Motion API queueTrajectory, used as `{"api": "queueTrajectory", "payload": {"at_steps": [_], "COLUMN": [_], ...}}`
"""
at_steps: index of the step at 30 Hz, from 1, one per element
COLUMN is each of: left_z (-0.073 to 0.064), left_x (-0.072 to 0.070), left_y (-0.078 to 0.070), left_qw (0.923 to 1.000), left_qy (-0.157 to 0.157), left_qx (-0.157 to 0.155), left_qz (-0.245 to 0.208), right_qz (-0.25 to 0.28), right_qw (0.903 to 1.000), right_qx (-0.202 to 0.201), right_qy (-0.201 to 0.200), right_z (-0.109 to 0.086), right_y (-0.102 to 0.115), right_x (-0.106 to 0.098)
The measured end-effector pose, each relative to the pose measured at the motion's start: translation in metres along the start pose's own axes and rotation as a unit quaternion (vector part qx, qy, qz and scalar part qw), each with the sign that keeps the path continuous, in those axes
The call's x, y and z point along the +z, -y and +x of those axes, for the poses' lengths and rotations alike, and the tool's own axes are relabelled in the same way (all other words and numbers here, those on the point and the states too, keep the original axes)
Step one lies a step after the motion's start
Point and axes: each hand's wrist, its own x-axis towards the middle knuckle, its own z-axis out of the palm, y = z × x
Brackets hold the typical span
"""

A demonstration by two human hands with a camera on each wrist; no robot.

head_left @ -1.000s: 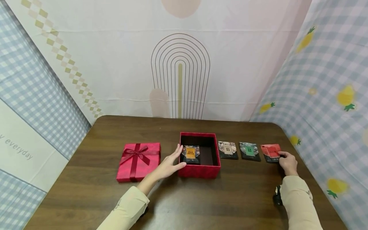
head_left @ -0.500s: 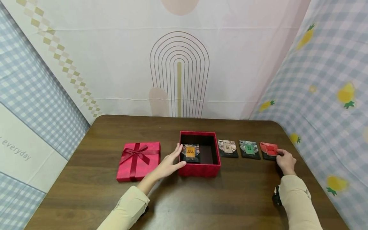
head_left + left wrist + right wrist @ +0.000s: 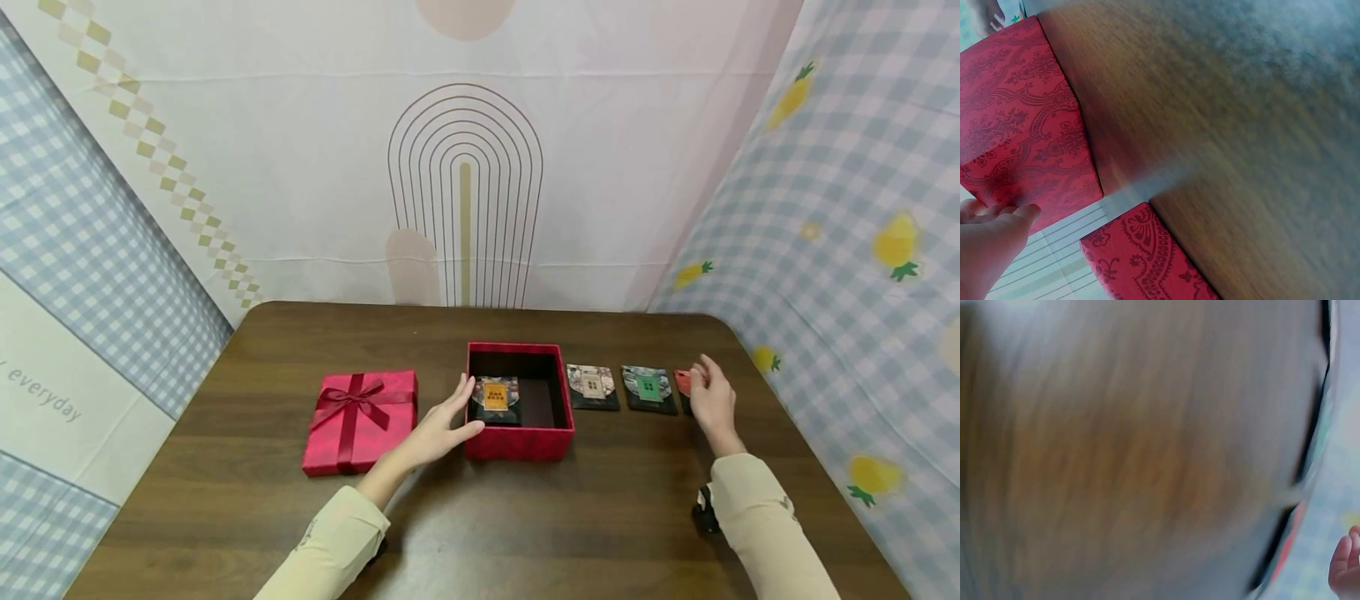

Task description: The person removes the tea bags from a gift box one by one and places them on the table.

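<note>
A red patterned box [image 3: 519, 446] stands without its lid on the table, and a black packet with an orange label [image 3: 496, 397] leans inside its left part. Against the box's left wall my left hand [image 3: 442, 432] rests with fingers extended; in the left wrist view its fingertips are at the patterned side. My right hand [image 3: 715, 407] is raised over the red-and-black packet [image 3: 683, 384], covering most of it, with nothing between thumb and fingers. Left of that packet lie one with a green label [image 3: 649, 387] and one with a beige label [image 3: 592, 386].
The red lid [image 3: 326, 446] with a dark ribbon bow lies left of the box on the brown wooden table [image 3: 540, 525]. A patterned cloth [image 3: 322, 167] hangs behind, and a checked one [image 3: 840, 333] is close on the right.
My right hand has lifted off the red packet's right edge and moved left over it, after that packet was nudged slightly left. My left hand stays at the box.
</note>
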Motion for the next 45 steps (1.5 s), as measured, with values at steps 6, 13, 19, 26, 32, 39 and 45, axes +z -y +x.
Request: {"api": "queueTrajectory", "payload": {"at_steps": [6,13,19,26,32,39,45], "left_z": [-0.001,-0.001,-0.001,0.000,0.000,0.001,0.001], "left_x": [0.001,0.001,0.001,0.001,0.002,0.002,0.003], "left_y": [0.001,0.001,0.000,0.002,0.002,0.003,0.003], "left_qw": [1.0000,1.0000,1.0000,1.0000,0.9999,0.9997,0.9998], "left_qy": [-0.004,-0.001,-0.003,-0.002,-0.009,-0.014,-0.011], "left_qx": [0.004,0.004,0.005,0.006,0.011,0.018,0.018], "left_qz": [0.001,0.001,-0.002,0.000,0.003,0.009,0.006], "right_qz": [0.024,0.069,0.095,0.123,0.142,0.167,0.182], "right_qw": [0.9971,0.9860,0.9756,0.9639,0.9559,0.9454,0.9316], "right_qx": [-0.058,-0.125,-0.156,-0.174,-0.177,-0.178,-0.192], "right_qy": [0.044,0.086,0.122,0.160,0.187,0.216,0.249], "right_z": [-0.006,-0.016,-0.025,-0.035,-0.045,-0.055,-0.062], "right_y": [0.025,0.058,0.088,0.114,0.135,0.154,0.165], "right_x": [0.016,0.030,0.041,0.054,0.062,0.075,0.090]}}
